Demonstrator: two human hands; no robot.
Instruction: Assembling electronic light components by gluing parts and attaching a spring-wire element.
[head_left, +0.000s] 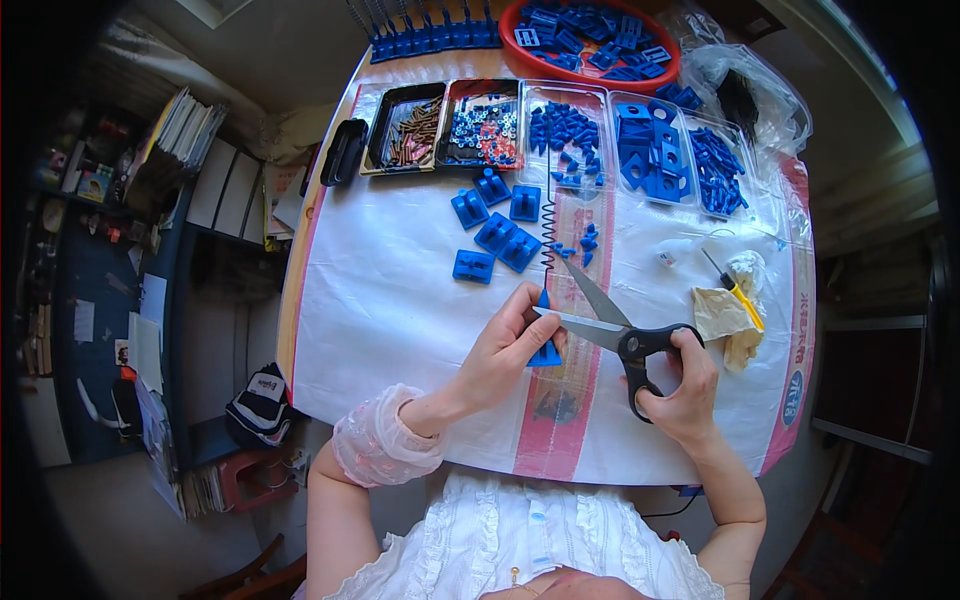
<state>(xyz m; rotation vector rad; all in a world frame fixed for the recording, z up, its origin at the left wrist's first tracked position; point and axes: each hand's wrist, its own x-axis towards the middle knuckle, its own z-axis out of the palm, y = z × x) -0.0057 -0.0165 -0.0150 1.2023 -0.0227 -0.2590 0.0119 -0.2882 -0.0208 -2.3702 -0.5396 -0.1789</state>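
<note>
Apparently upright: coiled spring (548, 225), long axis away from left hand (505, 350).

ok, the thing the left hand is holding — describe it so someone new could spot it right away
Start at the white sheet covering the table, then find the black-handled scissors open in the right hand near the front edge. Just left of the blade tips, the left hand pinches a small blue plastic piece. Unlike the loose blue pieces farther back, a thin coiled spring rises from it.
</note>
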